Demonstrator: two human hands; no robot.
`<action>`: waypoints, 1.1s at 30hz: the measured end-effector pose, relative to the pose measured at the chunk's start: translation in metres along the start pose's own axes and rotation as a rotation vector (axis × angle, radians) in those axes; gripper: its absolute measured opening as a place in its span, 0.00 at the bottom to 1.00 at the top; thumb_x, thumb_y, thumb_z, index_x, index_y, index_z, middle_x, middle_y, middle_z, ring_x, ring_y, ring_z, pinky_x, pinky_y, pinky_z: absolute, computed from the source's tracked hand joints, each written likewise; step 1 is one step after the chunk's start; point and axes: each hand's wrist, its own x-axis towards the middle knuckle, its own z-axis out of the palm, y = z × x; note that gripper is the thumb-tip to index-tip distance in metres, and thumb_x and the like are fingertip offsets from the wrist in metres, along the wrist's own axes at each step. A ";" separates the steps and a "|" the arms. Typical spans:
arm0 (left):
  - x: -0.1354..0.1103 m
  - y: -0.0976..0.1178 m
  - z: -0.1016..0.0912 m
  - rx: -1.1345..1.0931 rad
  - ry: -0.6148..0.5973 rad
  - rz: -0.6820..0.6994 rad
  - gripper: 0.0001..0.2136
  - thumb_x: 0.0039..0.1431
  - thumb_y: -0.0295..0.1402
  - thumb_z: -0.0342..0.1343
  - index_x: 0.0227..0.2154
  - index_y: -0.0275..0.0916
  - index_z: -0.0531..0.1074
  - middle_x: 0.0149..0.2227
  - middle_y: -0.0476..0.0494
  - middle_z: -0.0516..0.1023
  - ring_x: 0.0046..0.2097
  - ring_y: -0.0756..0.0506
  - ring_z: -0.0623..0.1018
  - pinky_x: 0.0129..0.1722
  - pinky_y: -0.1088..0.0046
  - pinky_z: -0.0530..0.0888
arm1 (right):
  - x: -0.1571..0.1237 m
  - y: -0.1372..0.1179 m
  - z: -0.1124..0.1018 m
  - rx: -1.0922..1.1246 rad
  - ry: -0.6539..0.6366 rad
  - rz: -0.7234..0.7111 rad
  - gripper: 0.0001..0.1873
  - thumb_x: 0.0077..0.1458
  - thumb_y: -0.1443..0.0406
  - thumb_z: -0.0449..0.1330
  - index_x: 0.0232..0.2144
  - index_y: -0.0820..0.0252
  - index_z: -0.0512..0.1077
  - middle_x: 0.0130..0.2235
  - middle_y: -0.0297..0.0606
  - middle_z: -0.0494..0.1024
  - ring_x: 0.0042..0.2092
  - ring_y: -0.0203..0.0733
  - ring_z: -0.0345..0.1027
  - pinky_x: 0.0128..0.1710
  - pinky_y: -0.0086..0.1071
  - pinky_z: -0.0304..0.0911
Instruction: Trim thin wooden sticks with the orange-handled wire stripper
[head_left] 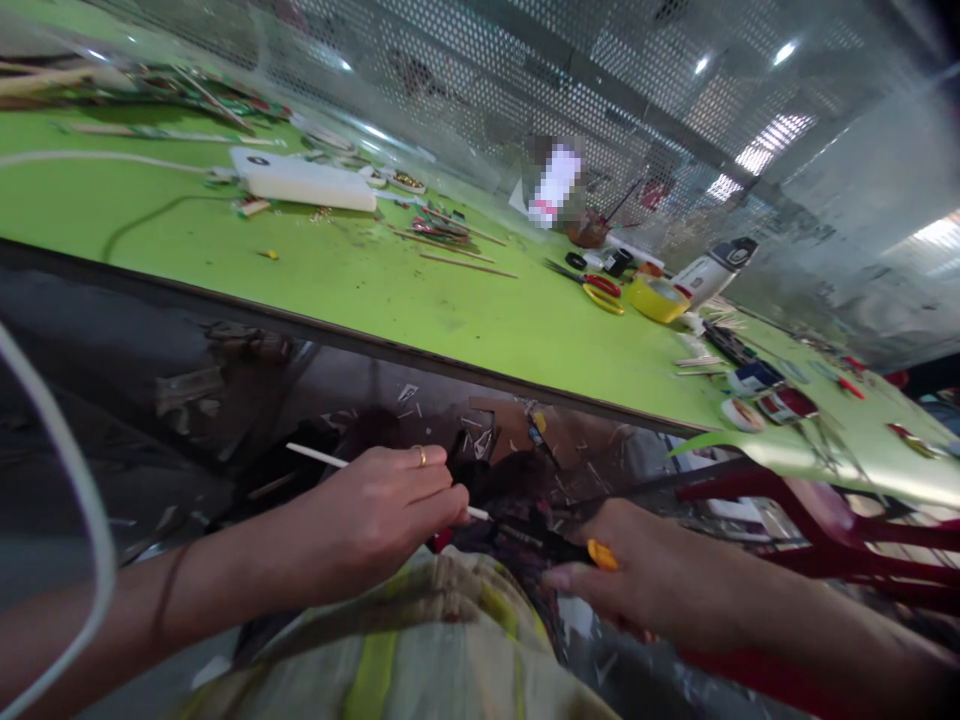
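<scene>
My left hand [397, 505] is closed around a thin white stick [315, 455], one end poking out behind the fingers. The stick's other end comes out past the thumb and points at the dark front of a tool. That black tool with an orange handle part [551, 540] is gripped in my right hand [637, 565]; its exact kind is blurred. Stick end and tool tip lie close together, and I cannot tell if they touch. Both hands are over my lap, below the front edge of the green table [420, 320].
On the table stand a white box with a cable [307, 180], scissors [592, 287], a yellow tape roll [658, 298], thin sticks [469, 265] and small jars [786, 403]. A red chair [727, 485] is at right. Scraps litter the floor. A white cable [64, 440] hangs at left.
</scene>
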 end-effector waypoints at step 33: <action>0.007 0.003 -0.001 -0.088 -0.048 0.038 0.14 0.67 0.30 0.44 0.30 0.35 0.72 0.26 0.47 0.70 0.30 0.47 0.65 0.29 0.70 0.60 | 0.000 0.004 -0.008 0.069 -0.153 0.066 0.20 0.58 0.54 0.52 0.22 0.62 0.68 0.20 0.33 0.70 0.21 0.32 0.62 0.21 0.24 0.56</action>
